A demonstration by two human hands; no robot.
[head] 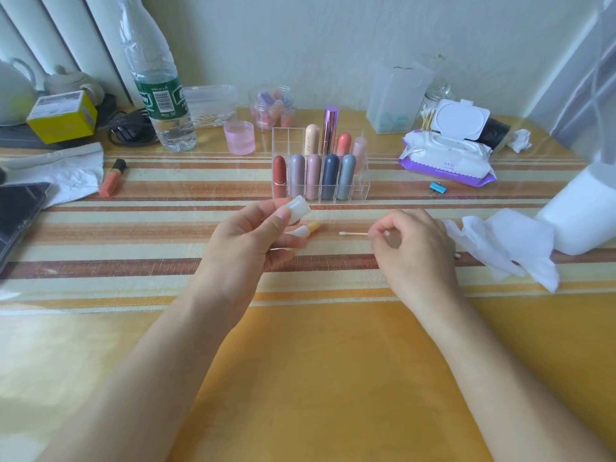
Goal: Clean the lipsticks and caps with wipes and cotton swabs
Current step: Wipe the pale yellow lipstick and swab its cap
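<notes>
My left hand (pixel 246 238) holds a white translucent lipstick cap (pixel 298 208) between thumb and fingers, above the striped tablecloth. Just under it lies an uncapped lipstick with a yellow base (pixel 308 229) on the table. My right hand (pixel 413 248) pinches a cotton swab (pixel 353 233) whose white tip points left toward the cap. A used white wipe (pixel 500 248) lies crumpled to the right of that hand. Behind the hands stands a clear acrylic organizer (pixel 361 190) with several capped lipsticks. An open wipes pack (pixel 446 158) sits at the back right.
A water bottle (pixel 156 85) and a pink cup (pixel 239 137) stand at the back left. An orange lipstick (pixel 112 178) lies at the left near a dark tablet (pixel 16 211). A swab jar (pixel 430 110), a blue binder clip (pixel 436 188) and a white roll (pixel 586 211) are on the right.
</notes>
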